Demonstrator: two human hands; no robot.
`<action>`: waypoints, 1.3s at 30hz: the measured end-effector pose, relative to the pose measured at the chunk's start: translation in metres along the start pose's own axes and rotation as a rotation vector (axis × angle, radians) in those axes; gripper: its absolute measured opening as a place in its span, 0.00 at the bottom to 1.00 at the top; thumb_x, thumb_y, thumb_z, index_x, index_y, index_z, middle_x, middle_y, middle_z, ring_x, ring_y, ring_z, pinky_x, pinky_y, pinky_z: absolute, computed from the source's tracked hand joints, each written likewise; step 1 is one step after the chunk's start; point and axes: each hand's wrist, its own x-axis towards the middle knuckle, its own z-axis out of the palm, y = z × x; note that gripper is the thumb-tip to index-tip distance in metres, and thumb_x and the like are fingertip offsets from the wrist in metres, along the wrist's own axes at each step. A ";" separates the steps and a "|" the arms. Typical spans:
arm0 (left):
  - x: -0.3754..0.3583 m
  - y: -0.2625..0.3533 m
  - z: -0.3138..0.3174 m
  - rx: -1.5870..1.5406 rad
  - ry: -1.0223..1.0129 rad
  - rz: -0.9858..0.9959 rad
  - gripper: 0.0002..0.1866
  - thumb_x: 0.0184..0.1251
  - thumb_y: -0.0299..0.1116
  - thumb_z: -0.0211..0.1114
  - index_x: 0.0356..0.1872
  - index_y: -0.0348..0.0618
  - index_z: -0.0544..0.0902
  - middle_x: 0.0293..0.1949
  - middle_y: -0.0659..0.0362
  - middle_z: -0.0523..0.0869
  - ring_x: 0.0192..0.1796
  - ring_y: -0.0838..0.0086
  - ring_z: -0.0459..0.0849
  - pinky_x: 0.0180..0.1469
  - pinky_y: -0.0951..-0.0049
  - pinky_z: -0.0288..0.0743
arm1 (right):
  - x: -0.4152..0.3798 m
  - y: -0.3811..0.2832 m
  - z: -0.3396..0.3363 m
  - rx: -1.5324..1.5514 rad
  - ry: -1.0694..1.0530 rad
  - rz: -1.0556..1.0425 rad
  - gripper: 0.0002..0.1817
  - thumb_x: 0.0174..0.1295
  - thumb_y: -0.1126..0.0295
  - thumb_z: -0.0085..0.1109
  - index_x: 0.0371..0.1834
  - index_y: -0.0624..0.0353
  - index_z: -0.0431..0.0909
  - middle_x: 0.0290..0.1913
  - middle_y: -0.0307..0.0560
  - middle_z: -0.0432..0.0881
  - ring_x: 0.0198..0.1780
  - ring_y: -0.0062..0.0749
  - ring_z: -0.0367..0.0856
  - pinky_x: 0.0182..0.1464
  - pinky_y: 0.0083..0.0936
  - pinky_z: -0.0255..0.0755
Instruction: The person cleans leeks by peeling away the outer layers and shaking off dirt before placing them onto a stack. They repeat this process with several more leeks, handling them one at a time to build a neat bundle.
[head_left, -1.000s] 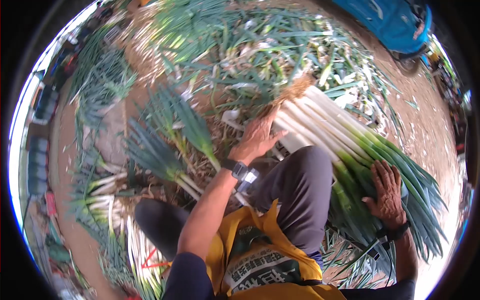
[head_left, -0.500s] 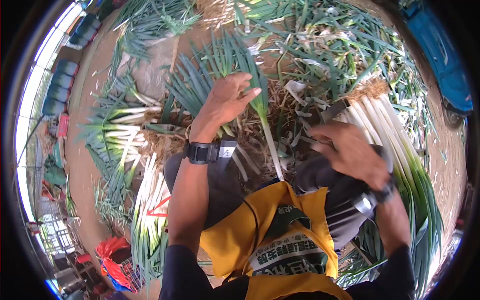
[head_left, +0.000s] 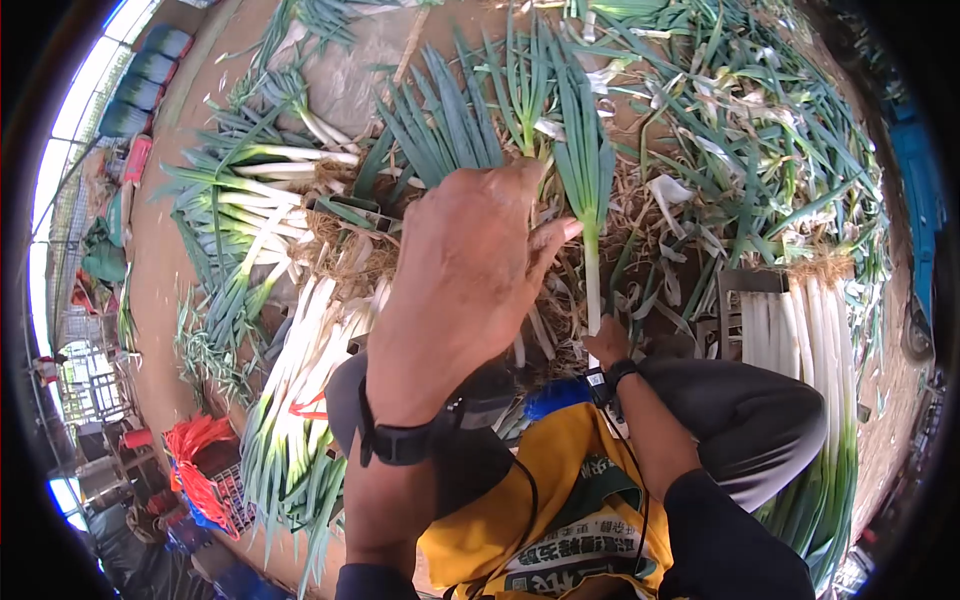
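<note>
My left hand (head_left: 465, 275) is raised close to the camera, its fingers curled around green onion leaves (head_left: 440, 125); its palm side is hidden. Just right of its thumb, a single green onion (head_left: 591, 240) stands with leaves up and its white stalk running down. My right hand (head_left: 607, 343) is low at the bottom of that stalk, fingers bent in on it. Between my legs lie loose roots and thin stalks, partly covered by my left hand.
Trimmed onions (head_left: 810, 350) lie on the right by a metal-edged holder (head_left: 735, 290). Another bundle (head_left: 295, 370) with a red tie is at left, near a crate with red plastic (head_left: 200, 465). Leaf scraps (head_left: 760, 150) cover the ground at upper right.
My left hand has come nearer the camera. My right hand has moved left and down from beside the right bundle to the single onion's stalk. The view has shifted.
</note>
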 end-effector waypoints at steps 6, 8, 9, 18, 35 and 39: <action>0.000 -0.009 -0.006 0.005 -0.036 -0.081 0.22 0.64 0.39 0.76 0.56 0.43 0.82 0.48 0.53 0.87 0.50 0.57 0.85 0.54 0.58 0.78 | -0.004 -0.005 -0.011 0.595 -0.100 0.192 0.19 0.51 0.67 0.69 0.40 0.68 0.76 0.30 0.56 0.82 0.32 0.51 0.84 0.40 0.43 0.79; 0.002 -0.008 -0.004 0.014 0.001 -0.057 0.22 0.64 0.40 0.76 0.56 0.43 0.82 0.48 0.53 0.87 0.49 0.57 0.86 0.54 0.58 0.78 | 0.003 -0.008 -0.014 0.904 -0.195 0.227 0.17 0.60 0.63 0.69 0.40 0.67 0.77 0.23 0.46 0.78 0.21 0.35 0.78 0.26 0.35 0.72; 0.001 -0.008 -0.001 0.014 0.031 -0.034 0.22 0.64 0.40 0.76 0.56 0.43 0.82 0.47 0.52 0.87 0.49 0.57 0.86 0.54 0.58 0.78 | -0.002 -0.030 -0.038 0.941 -0.202 0.232 0.17 0.62 0.62 0.69 0.39 0.66 0.77 0.21 0.44 0.77 0.19 0.33 0.77 0.24 0.34 0.70; 0.005 -0.014 -0.001 -0.028 -0.049 -0.161 0.21 0.65 0.42 0.76 0.52 0.39 0.84 0.48 0.50 0.88 0.47 0.58 0.89 0.52 0.58 0.79 | -0.031 -0.162 -0.154 0.969 -0.019 -0.123 0.13 0.70 0.63 0.65 0.36 0.61 0.77 0.21 0.35 0.73 0.20 0.18 0.70 0.22 0.25 0.64; -0.035 -0.035 -0.010 0.072 0.184 -0.003 0.22 0.64 0.40 0.77 0.55 0.42 0.83 0.47 0.52 0.88 0.46 0.59 0.89 0.48 0.59 0.79 | 0.021 -0.170 -0.007 0.497 -0.083 -0.253 0.31 0.55 0.60 0.75 0.59 0.66 0.76 0.52 0.67 0.84 0.57 0.63 0.81 0.57 0.49 0.74; -0.035 -0.026 -0.026 0.129 0.074 -0.080 0.23 0.64 0.38 0.77 0.56 0.41 0.81 0.48 0.53 0.87 0.47 0.59 0.86 0.52 0.58 0.76 | 0.035 -0.129 0.059 0.430 0.046 -0.255 0.28 0.50 0.64 0.73 0.54 0.65 0.79 0.53 0.68 0.83 0.57 0.65 0.79 0.58 0.52 0.74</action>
